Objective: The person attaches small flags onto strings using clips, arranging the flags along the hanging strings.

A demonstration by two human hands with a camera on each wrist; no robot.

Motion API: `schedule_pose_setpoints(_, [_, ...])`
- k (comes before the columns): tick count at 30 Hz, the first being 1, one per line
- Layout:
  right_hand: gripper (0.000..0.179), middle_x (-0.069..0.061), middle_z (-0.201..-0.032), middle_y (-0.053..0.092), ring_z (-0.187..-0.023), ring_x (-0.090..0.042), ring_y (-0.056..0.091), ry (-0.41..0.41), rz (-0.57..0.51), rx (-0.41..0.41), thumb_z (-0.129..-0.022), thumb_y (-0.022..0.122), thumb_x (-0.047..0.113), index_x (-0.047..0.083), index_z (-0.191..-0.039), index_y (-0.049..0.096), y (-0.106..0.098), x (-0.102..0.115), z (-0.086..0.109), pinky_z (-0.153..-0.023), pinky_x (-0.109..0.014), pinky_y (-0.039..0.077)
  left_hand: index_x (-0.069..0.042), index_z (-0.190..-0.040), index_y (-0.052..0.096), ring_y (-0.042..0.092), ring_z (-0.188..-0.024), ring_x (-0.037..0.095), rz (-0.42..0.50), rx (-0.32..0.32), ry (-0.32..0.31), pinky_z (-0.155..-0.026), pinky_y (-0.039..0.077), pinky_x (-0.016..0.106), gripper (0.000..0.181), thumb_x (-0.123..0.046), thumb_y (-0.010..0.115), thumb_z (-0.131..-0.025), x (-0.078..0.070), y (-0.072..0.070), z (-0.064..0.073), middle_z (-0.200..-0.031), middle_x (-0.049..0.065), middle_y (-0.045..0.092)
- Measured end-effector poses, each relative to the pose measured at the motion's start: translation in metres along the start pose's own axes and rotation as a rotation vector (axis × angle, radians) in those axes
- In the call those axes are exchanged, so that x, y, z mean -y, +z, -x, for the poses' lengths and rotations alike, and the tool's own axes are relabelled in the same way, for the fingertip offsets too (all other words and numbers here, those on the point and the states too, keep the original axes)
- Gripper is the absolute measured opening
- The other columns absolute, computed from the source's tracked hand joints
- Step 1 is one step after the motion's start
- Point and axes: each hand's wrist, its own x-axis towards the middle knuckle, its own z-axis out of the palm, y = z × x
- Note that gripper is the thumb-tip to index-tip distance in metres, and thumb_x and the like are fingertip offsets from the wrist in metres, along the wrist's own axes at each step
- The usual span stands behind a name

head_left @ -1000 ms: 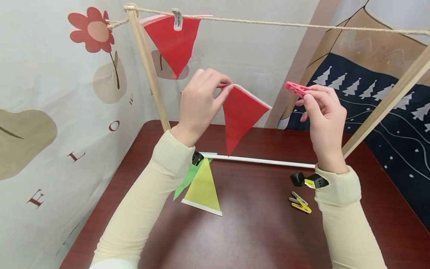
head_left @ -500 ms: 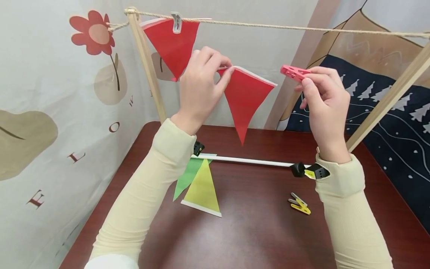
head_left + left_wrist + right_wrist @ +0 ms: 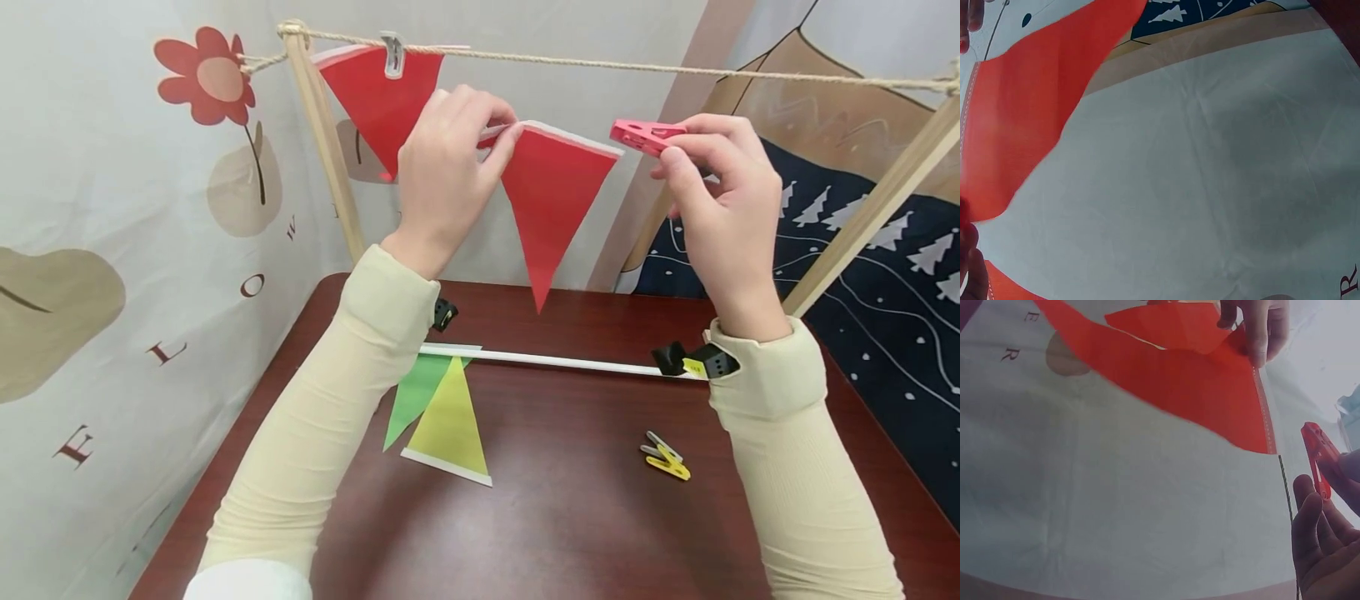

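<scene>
My left hand (image 3: 457,171) pinches a red triangular pennant (image 3: 558,200) by its white top edge, between thumb and forefinger. The pennant hangs point down, a little below the rope (image 3: 570,63). To its right, my right hand (image 3: 727,187) holds a pink clothespin (image 3: 647,136) between thumb and fingers, its tip toward the pennant's upper right corner but apart from it. In the right wrist view the clothespin (image 3: 1319,456) shows beside the pennant's stitched edge (image 3: 1263,409). Another red pennant (image 3: 386,104) hangs from the rope at upper left under a grey clothespin (image 3: 393,55).
The rope runs between two wooden posts (image 3: 324,142). On the dark red table (image 3: 555,517) lie a green pennant (image 3: 416,396), a yellow pennant (image 3: 453,425), a white rod (image 3: 562,361), a yellow clothespin (image 3: 667,463) and a grey one (image 3: 663,446). A printed cloth wall (image 3: 135,333) stands at left.
Both hands have risen toward the rope, carrying the red pennant and the pink clothespin up. The clothespin has also shifted slightly left, nearer the pennant's corner. The things on the table stay put.
</scene>
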Motion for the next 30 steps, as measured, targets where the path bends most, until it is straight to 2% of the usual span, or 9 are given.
schedule_pose_setpoints(9, [0.027,0.002,-0.110,0.057,-0.085,-0.011,0.052,-0.043,0.082,0.015,-0.085,0.060,0.024,0.004,-0.102,0.067,-0.004,0.016,-0.015,-0.069,-0.015,0.044,-0.010,-0.091,0.065,0.048,-0.096,0.008,0.032,-0.016,-0.047,-0.075,0.045,0.019,0.031,-0.037,0.049,-0.088,-0.001,0.003,-0.012,-0.103,0.003,0.053])
schedule_pose_setpoints(15, [0.030,0.004,-0.110,0.058,-0.092,-0.008,0.054,-0.102,0.177,0.032,-0.083,0.060,0.027,0.006,-0.103,0.067,-0.007,0.011,-0.032,-0.079,-0.017,0.044,-0.008,-0.090,0.063,0.048,-0.099,0.006,0.034,-0.003,-0.075,-0.074,0.045,0.018,0.030,-0.034,0.048,-0.089,-0.004,0.006,-0.019,-0.113,0.001,0.050])
schedule_pose_setpoints(20, [0.032,0.005,-0.108,0.059,-0.091,-0.005,0.053,-0.155,0.259,0.048,-0.084,0.058,0.032,0.009,-0.104,0.067,-0.009,0.005,-0.044,-0.077,-0.015,0.043,-0.008,-0.090,0.063,0.049,-0.097,0.006,0.030,0.000,-0.084,-0.073,0.046,0.019,0.029,-0.033,0.048,-0.089,-0.005,0.008,-0.022,-0.117,-0.002,0.050])
schedule_pose_setpoints(26, [0.033,0.005,-0.104,0.061,-0.087,-0.005,0.052,-0.169,0.294,0.053,-0.084,0.055,0.036,0.013,-0.106,0.066,-0.008,0.007,-0.052,-0.073,-0.014,0.041,-0.009,-0.090,0.062,0.051,-0.094,0.004,0.006,0.002,-0.115,-0.070,0.046,0.019,0.028,-0.033,0.048,-0.089,-0.004,0.008,-0.026,-0.119,-0.005,0.051])
schedule_pose_setpoints(30, [0.034,0.004,-0.106,0.061,-0.091,-0.004,0.053,-0.201,0.314,0.078,-0.085,0.054,0.036,0.013,-0.107,0.064,-0.007,0.010,-0.057,-0.075,-0.014,0.041,-0.010,-0.092,0.061,0.054,-0.083,0.006,-0.013,0.021,-0.139,-0.067,0.046,0.019,0.028,-0.034,0.046,-0.089,-0.003,0.009,-0.027,-0.120,-0.006,0.051])
